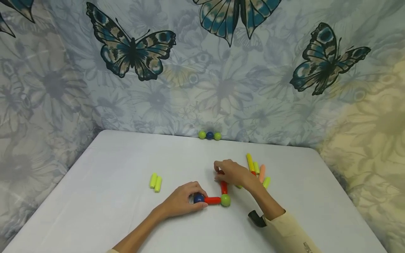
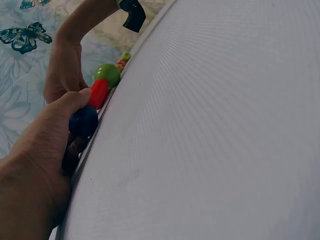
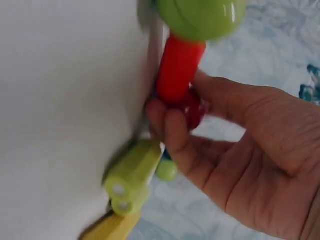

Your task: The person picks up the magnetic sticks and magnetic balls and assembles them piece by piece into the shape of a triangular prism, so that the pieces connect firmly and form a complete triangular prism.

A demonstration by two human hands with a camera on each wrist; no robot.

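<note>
My left hand point(image 1: 181, 201) curls round a blue ball point(image 1: 198, 198), thumb and fingers on either side. From that ball a red rod point(image 1: 212, 200) runs right to a green ball point(image 1: 225, 200). A second red rod point(image 1: 224, 188) leaves the green ball toward the back of the table, making a corner. At its far end my right hand point(image 1: 233, 172) pinches a dark red ball point(image 3: 192, 110), seen best in the right wrist view. In the left wrist view, the left thumb lies by the blue ball point(image 2: 84, 121) and the first red rod.
Two yellow-green rods point(image 1: 153, 180) lie left of the hands. Beyond the right forearm is a loose group with a yellow rod point(image 1: 250, 162), an orange rod point(image 1: 262, 173) and several yellow-green ones. Green and blue balls point(image 1: 210, 135) line the back edge, before the butterfly-print cloth point(image 1: 221, 88).
</note>
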